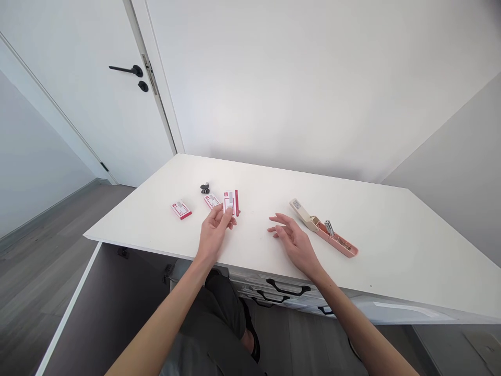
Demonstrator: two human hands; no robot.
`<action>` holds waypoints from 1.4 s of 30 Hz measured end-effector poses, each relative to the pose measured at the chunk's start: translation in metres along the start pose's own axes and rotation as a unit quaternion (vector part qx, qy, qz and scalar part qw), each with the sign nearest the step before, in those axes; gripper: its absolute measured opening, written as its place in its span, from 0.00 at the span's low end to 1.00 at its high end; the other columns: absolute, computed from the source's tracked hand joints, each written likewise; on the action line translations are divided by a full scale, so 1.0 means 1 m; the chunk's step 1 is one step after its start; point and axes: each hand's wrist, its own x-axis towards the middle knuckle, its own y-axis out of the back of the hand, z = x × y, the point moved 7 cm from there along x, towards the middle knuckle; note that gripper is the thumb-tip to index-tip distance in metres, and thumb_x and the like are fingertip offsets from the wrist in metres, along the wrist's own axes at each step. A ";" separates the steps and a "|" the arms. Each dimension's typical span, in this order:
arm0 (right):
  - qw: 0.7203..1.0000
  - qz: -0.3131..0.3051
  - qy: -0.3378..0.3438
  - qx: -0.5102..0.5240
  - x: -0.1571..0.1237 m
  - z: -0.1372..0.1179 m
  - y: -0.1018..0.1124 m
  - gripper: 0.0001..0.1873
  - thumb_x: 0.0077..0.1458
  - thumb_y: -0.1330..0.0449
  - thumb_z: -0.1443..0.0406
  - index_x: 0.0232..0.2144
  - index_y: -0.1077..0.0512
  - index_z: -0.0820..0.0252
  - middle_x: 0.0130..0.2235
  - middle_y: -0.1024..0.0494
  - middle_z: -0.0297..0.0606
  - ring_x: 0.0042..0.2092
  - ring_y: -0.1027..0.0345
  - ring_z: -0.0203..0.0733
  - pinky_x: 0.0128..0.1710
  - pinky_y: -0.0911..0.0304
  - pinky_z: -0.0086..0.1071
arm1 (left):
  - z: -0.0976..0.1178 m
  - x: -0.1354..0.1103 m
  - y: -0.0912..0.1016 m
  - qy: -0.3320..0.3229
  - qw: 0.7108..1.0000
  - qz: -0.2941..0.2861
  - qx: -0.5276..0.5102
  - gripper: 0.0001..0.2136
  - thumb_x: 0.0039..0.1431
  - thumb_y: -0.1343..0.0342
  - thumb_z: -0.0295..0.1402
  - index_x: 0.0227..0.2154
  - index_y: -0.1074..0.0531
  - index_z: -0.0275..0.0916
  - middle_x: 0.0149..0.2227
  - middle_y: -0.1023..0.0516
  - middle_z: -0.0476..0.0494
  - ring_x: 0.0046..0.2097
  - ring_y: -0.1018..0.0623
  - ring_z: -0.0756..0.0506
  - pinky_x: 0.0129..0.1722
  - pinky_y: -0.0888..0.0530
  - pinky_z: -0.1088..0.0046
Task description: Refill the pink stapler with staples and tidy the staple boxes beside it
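Between thumb and fingers, my left hand [214, 230] grips a small red-and-white staple box [234, 199], raised just above the white tabletop. Another such box [212, 200] lies behind that hand, partly covered by it. Further left rests a third red-and-white box [181, 209]. My right hand [293, 239] is empty, its fingers apart, over the table to the right of the held box. Beside it lies a stapler [313, 223] swung wide open, with a cream top arm and a pink base. A metal part [329, 227] sticks up from the base.
A small black staple remover [205, 188] sits near the back left of the white table [250, 240]. Below the front edge are drawers with black handles [288, 288]. An open cabinet door [70, 308] juts out at the lower left. A white door [86, 78] stands beyond.
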 end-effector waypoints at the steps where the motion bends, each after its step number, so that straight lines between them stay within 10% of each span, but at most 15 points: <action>1: 1.000 -0.005 -0.001 -0.006 0.000 0.001 -0.001 0.22 0.70 0.46 0.51 0.60 0.34 0.51 0.60 0.24 0.47 0.50 0.21 0.49 0.51 0.26 0.47 | 0.002 0.001 0.005 -0.003 1.000 0.001 0.005 0.23 0.61 0.39 0.53 0.46 0.27 0.38 0.36 0.19 0.43 0.34 0.24 0.48 0.38 0.29 0.69; 6: 1.000 -0.016 -0.006 -0.020 -0.001 0.002 -0.002 0.20 0.69 0.46 0.52 0.58 0.33 0.52 0.57 0.22 0.46 0.50 0.21 0.48 0.52 0.27 0.46 | 0.025 0.007 0.051 -0.031 0.977 0.100 0.188 0.25 0.61 0.40 0.54 0.52 0.27 0.40 0.38 0.17 0.43 0.39 0.21 0.43 0.42 0.28 0.66; 12: 0.999 -0.016 -0.007 -0.030 -0.001 0.004 -0.002 0.19 0.69 0.44 0.54 0.57 0.32 0.53 0.53 0.20 0.45 0.50 0.22 0.47 0.53 0.28 0.45 | 0.043 0.026 0.093 -0.082 0.846 0.176 0.496 0.29 0.64 0.44 0.50 0.60 0.35 0.36 0.51 0.21 0.32 0.56 0.26 0.32 0.59 0.36 0.48; 16: 0.999 -0.016 -0.005 -0.032 0.000 0.004 -0.003 0.19 0.69 0.44 0.54 0.57 0.32 0.53 0.52 0.19 0.44 0.50 0.22 0.47 0.53 0.29 0.45 | 0.040 0.038 0.080 -0.153 0.774 0.108 0.605 0.30 0.63 0.45 0.49 0.62 0.34 0.36 0.65 0.33 0.27 0.66 0.39 0.26 0.61 0.40 0.45; 20: 0.999 -0.016 -0.004 -0.035 0.000 0.004 -0.003 0.20 0.68 0.45 0.53 0.56 0.32 0.54 0.52 0.19 0.46 0.50 0.22 0.48 0.52 0.27 0.46 | 0.026 0.052 0.054 -0.178 0.739 -0.017 0.650 0.27 0.64 0.45 0.45 0.61 0.33 0.35 0.59 0.26 0.27 0.68 0.41 0.26 0.64 0.46 0.43; 25: 0.999 -0.015 -0.010 -0.032 0.000 0.002 -0.002 0.19 0.68 0.45 0.53 0.56 0.32 0.54 0.52 0.19 0.46 0.49 0.22 0.48 0.51 0.27 0.45 | 0.019 0.051 0.030 -0.182 0.705 -0.027 0.685 0.24 0.64 0.44 0.46 0.56 0.27 0.32 0.52 0.22 0.24 0.65 0.37 0.24 0.64 0.47 0.42; 30: 0.999 -0.016 -0.011 -0.039 0.001 0.001 -0.002 0.18 0.68 0.45 0.54 0.56 0.32 0.54 0.51 0.19 0.45 0.50 0.22 0.48 0.51 0.27 0.45 | 0.014 0.020 -0.010 -0.234 0.722 -0.172 0.628 0.33 0.58 0.44 0.63 0.53 0.24 0.38 0.46 0.23 0.32 0.51 0.27 0.31 0.57 0.35 0.48; 34: 0.999 -0.015 -0.006 -0.042 0.002 0.002 -0.002 0.18 0.68 0.44 0.54 0.55 0.31 0.54 0.51 0.18 0.45 0.50 0.22 0.48 0.51 0.27 0.45 | 0.010 0.007 -0.028 -0.228 0.753 -0.266 0.558 0.26 0.65 0.46 0.57 0.53 0.24 0.41 0.44 0.24 0.38 0.47 0.25 0.37 0.51 0.30 0.57; 42: 0.998 0.055 0.017 -0.041 0.000 -0.005 0.010 0.17 0.66 0.41 0.53 0.51 0.29 0.54 0.53 0.22 0.46 0.51 0.24 0.48 0.48 0.24 0.44 | 0.006 0.001 -0.038 -0.179 0.863 -0.190 0.433 0.21 0.63 0.42 0.53 0.49 0.26 0.45 0.49 0.28 0.44 0.36 0.24 0.46 0.39 0.26 0.64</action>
